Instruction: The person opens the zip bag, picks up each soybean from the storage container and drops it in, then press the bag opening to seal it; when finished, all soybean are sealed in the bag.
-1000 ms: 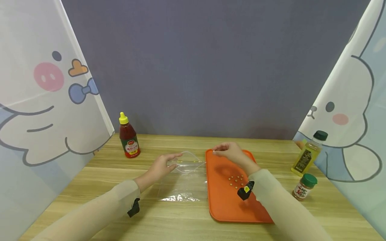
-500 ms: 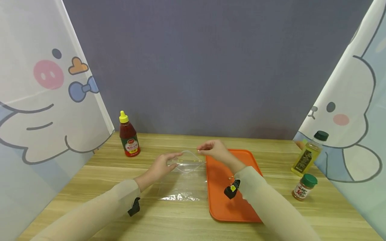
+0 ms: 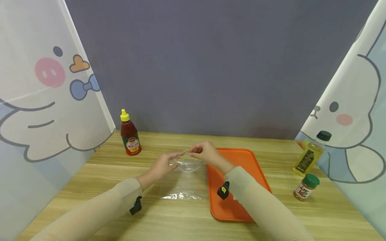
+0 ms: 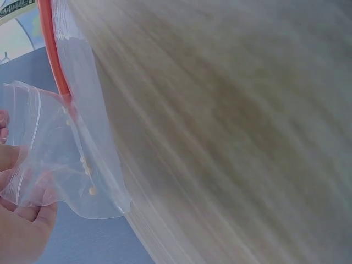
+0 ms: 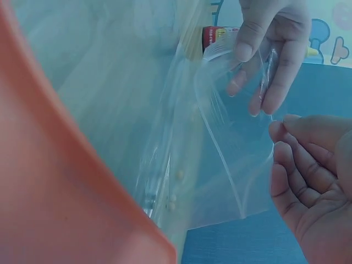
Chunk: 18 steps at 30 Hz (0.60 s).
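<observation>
Before us stands a plain dark-grey wall (image 3: 211, 67), flanked on our left by a pale panel printed with a cartoon figure in a blue bow (image 3: 79, 89), on our right by another cartoon panel (image 3: 352, 100); below, we see a light wood-grained desk (image 3: 169, 224), softly lit.

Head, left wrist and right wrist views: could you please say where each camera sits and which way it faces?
Head: worn on the head, facing forward and down at the wood-grain table and clear plastic bag; left hand, right hand, beige-sleeved forearms show.
Left wrist: on the left wrist, tilted, facing table and bag; left hand at lower left.
Right wrist: on the right wrist, facing the bag's mouth; both hands.
Both wrist views share the bag and flat orange tray.
</observation>
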Tool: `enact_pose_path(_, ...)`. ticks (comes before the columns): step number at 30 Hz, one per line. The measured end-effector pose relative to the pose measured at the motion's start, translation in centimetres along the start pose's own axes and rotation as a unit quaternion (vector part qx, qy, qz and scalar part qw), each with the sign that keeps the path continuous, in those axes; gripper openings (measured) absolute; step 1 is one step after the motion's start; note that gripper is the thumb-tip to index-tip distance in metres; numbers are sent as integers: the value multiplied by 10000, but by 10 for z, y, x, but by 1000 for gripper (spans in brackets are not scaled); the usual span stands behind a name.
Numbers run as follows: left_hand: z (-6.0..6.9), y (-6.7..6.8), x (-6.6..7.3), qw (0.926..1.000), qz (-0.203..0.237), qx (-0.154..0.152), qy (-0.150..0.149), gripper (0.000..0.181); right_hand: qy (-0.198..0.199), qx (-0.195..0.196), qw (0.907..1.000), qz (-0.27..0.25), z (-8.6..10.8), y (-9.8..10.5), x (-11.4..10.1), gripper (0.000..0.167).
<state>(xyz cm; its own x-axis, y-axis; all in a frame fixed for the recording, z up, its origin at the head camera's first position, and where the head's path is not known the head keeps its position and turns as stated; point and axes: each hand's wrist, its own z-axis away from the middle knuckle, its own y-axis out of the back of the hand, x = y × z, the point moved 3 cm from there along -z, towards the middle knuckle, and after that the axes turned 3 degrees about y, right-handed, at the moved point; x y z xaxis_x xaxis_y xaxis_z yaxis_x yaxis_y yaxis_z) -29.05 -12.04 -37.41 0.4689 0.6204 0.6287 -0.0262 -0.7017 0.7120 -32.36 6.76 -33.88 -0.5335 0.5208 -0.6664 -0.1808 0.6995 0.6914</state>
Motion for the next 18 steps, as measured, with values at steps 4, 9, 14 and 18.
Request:
enact_pose_path(4,0,0,2,9999,-45,23,-100,47,28,14,9999,141,1,1,1,16)
enact_pose_path(9,0,-1,1,9998,-66,8,-182,49,-69,21,9999,-72,7,6,6,16)
enact_pose_path(14,1,-1,-2,9999,0,-12,-116,51,-290,148,9982,-503,18,20,13,16)
enact_pose_path(18,1,0,-5,10000,50,-21,-53,52,-444,234,9965,-667,28,36,23,18)
